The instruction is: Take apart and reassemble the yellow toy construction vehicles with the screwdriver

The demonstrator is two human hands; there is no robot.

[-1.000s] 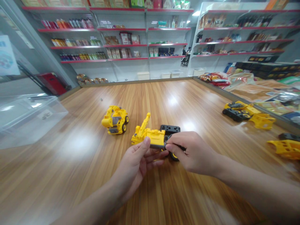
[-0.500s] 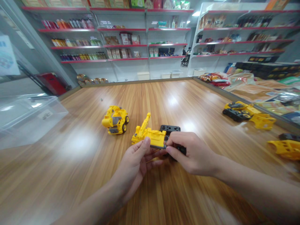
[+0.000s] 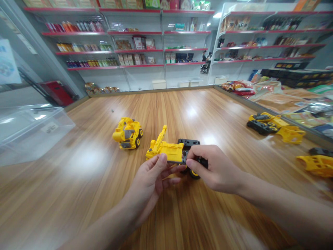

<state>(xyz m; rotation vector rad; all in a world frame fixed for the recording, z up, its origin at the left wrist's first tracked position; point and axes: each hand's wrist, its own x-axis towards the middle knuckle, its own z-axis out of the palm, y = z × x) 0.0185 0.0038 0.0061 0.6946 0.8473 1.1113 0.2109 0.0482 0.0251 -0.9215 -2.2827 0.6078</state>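
My left hand grips a yellow toy construction vehicle body with a raised arm, thumb on its near side and fingers beneath. Closed in a pinch, my right hand is at the body's right end, by a small grey part; what lies between its fingertips is hidden. Behind and under that hand is a black track piece, with a yellow-hubbed wheel below. To the left stands a yellow wheeled toy vehicle.
On the wooden table's right side lie a yellow toy with black tracks, a yellow frame piece and another yellow toy part. A clear plastic bin is at left. Packaged goods line the right edge; shelves stand behind.
My right fingertips have shifted slightly right and up from the body's end, showing more of the grey part and the wheel below. My left hand keeps its hold.
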